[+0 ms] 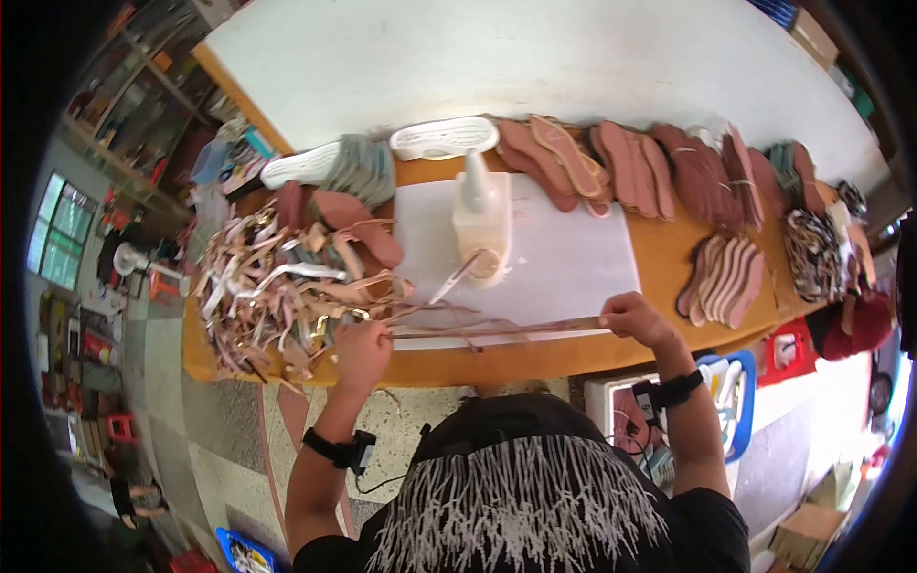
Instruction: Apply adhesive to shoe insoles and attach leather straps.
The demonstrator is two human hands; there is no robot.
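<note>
A long brownish strap (pixel 549 328) is stretched sideways between my two hands, above the near edge of the table. Closed around its left end is my left hand (pixel 363 355), beside the heap of sandal straps (pixel 277 291). My right hand (pixel 634 319) pinches the strap's other end, past the right edge of the white sheet (pixel 573 263). Thinner strips hang off the strap near its middle. Just beyond it stands a cream plastic pot (pixel 484 220) with a tapered top. A brush (pixel 453 279) leans out of the pot's round front opening.
Brown sandal soles (pixel 626 170) line the back of the table, with a white sole (pixel 444 138) and a grey-green stack (pixel 360 172) further left. More soles (pixel 723 282) lie at the right. A blue-rimmed bin (pixel 740 406) stands below the table's right side.
</note>
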